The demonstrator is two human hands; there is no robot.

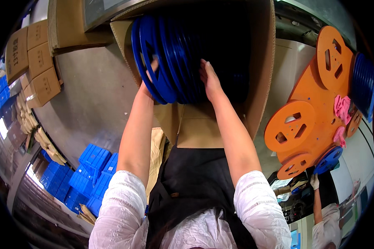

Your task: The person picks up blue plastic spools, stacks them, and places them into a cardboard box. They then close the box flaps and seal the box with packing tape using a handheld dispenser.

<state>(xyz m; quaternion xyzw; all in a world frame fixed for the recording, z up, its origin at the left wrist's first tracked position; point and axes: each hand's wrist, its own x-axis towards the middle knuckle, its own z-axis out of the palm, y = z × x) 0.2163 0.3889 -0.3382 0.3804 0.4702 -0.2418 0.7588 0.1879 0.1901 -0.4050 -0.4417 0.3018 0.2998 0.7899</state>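
A row of several blue plastic reels (pixel 170 58) stands on edge inside a large open cardboard box (pixel 262 70) in front of me. My left hand (pixel 151 74) is pressed against the outer face of the leftmost reel, fingers through its spokes. My right hand (pixel 210 79) lies flat on the rims at the right side of the same group. Together the two hands clamp the stack of reels between them. The deeper part of the box is dark and hidden.
An orange board with round orange reels (pixel 311 108) and pink rags (pixel 342 108) is at the right, with blue reels (pixel 363 85) behind it. Another person's gloved hand (pixel 315 181) reaches up at lower right. Blue crates (pixel 91 174) and cardboard boxes (pixel 37 62) lie left.
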